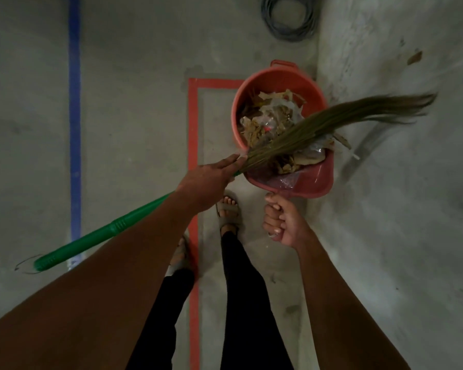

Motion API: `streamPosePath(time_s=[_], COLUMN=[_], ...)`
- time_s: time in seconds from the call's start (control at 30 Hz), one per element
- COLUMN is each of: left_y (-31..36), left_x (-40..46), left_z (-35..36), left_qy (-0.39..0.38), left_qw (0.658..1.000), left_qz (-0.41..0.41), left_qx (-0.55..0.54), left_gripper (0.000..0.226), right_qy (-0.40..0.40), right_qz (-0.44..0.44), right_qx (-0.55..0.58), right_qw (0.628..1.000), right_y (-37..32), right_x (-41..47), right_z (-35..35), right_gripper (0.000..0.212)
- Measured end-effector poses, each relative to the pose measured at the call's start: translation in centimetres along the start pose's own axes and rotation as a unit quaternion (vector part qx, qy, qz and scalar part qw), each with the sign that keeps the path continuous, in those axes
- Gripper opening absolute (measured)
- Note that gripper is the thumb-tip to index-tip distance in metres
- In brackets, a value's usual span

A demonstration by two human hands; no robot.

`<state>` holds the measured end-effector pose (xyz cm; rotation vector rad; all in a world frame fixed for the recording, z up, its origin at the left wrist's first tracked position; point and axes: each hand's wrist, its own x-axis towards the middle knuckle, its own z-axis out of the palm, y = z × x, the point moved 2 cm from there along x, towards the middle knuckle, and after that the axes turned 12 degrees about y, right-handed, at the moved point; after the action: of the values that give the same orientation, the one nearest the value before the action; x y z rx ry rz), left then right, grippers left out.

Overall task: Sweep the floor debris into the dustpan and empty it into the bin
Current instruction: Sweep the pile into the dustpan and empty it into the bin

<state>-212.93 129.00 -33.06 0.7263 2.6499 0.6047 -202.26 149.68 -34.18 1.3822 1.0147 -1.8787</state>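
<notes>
dustpan (pixel 302 182) handle hidden inside right hand (pixel 281 222); cable coil (pixel 289 18) cropped.

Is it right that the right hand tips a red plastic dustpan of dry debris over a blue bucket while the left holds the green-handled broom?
Not quite: the head view shows the round plastic bucket is red, not blue. The rest stands.

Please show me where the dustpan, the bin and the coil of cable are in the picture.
dustpan (pixel 314 180): head view, bare inner floor of the pan.
bin (pixel 271 78): head view, far inner wall below the rim.
cable coil (pixel 274 29): head view, left side of the coil.
</notes>
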Motion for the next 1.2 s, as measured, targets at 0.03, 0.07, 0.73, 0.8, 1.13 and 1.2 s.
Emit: streamPosePath(time_s=[0.03, 0.07, 0.73, 0.8, 1.13, 1.2], left_y=[0.0, 0.0, -1.6, -1.8, -1.5, -1.8], left_x=[1.0, 2.2, 10.7, 10.4, 9.3, 9.0], left_z=[0.3, 0.8, 4.1, 3.8, 2.8, 3.1], left_qy=[-0.004, -0.007, 0.046, 0.059, 0.073, 0.068], left_qw=[1.0, 1.0, 0.992, 0.989, 0.978, 0.977], left_qz=[-0.006, -0.008, -0.115, -0.137, -0.197, -0.202], left_qx=[-0.002, -0.001, 0.019, 0.011, -0.011, -0.018], left_gripper=[0.067, 0.066, 0.064, 0.065, 0.059, 0.057], right_qy=[0.0, 0.002, 0.049, 0.083, 0.257, 0.272], right_qz=[0.007, 0.014, 0.226, 0.216, 0.045, 0.022], right_qx=[0.001, 0.005, 0.003, -0.04, -0.284, -0.261], right_qw=[1.0, 1.0, 0.973, 0.972, 0.923, 0.926], right_y=[-1.0, -2.1, -15.7, -16.3, -17.3, -17.4], right_x=[0.7, 1.5, 11.2, 10.5, 8.9, 9.0], right_z=[-0.2, -0.7, -1.9, -1.8, -3.2, -3.2], right_gripper=[0.036, 0.038, 0.04, 0.042, 0.035, 0.033])
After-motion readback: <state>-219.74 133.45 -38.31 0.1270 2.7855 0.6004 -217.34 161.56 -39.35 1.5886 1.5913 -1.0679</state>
